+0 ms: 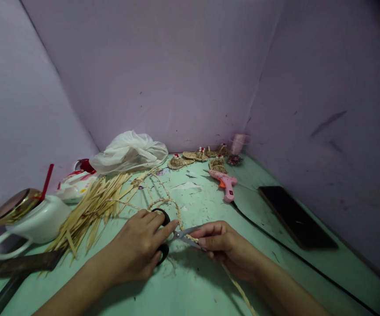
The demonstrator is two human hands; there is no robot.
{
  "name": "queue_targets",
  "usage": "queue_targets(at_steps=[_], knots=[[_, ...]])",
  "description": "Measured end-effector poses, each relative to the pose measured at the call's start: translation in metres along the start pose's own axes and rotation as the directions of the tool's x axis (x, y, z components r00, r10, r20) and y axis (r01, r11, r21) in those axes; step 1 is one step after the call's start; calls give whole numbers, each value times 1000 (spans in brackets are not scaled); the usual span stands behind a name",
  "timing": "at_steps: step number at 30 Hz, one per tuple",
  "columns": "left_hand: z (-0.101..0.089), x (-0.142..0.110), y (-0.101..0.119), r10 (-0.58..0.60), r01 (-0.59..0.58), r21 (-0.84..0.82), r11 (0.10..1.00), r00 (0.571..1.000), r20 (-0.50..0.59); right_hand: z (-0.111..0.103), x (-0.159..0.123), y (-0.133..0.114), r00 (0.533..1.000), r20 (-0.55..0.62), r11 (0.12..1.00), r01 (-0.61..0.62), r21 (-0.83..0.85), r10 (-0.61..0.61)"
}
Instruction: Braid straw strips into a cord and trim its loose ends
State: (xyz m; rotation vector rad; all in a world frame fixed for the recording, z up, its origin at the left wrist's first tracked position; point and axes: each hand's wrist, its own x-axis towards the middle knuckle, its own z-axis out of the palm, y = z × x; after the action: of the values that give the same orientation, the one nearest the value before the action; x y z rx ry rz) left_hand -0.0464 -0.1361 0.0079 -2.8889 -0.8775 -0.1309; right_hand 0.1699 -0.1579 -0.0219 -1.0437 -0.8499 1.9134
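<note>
My left hand grips a pair of scissors by its black handles, fingers wrapped round them. The blades are spread and point right, toward my right hand. That hand is closed, pinching a braided straw cord right by the blades. From between the blades the cord loops back across the table, and its other length runs down toward the bottom edge. Whether the blades touch the cord I cannot tell. Left of the scissors lies a loose bundle of dry straw strips.
A pink glue gun with a black cable and a dark phone lie on the right. Several small woven straw hats line the back wall. A white plastic bag, white mug and hammer-like tool are on the left.
</note>
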Motion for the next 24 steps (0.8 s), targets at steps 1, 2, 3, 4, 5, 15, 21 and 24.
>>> queue_targets(at_steps=[1,2,3,4,5,15,21,24], knots=[[0,0,0,5,-5,1,1000,1000,4,-1,0,0,1000,7,1000,-3,7,3],[0,0,1,10,-10,0,1000,1000,9,-1,0,0,1000,13,1000,-2,14,2],[1,0,1,14,-14,-1,1000,1000,15,-1,0,0,1000,16,1000,1,20,-1],[2,0,1,18,-18,-3,1000,1000,22,-1,0,0,1000,17,1000,2,25,-2],[3,-1,1,21,-21,-3,1000,999,27,-1,0,0,1000,16,999,-4,32,4],[10,-2,1,30,-28,-21,999,996,84,1,-2,-2,994,53,990,-97,106,92],[13,-2,-1,45,-39,-84,996,996,74,-1,-1,-2,995,64,991,-87,97,81],[16,-2,-3,51,-46,-102,994,997,53,-2,0,-2,995,60,993,-86,84,81]])
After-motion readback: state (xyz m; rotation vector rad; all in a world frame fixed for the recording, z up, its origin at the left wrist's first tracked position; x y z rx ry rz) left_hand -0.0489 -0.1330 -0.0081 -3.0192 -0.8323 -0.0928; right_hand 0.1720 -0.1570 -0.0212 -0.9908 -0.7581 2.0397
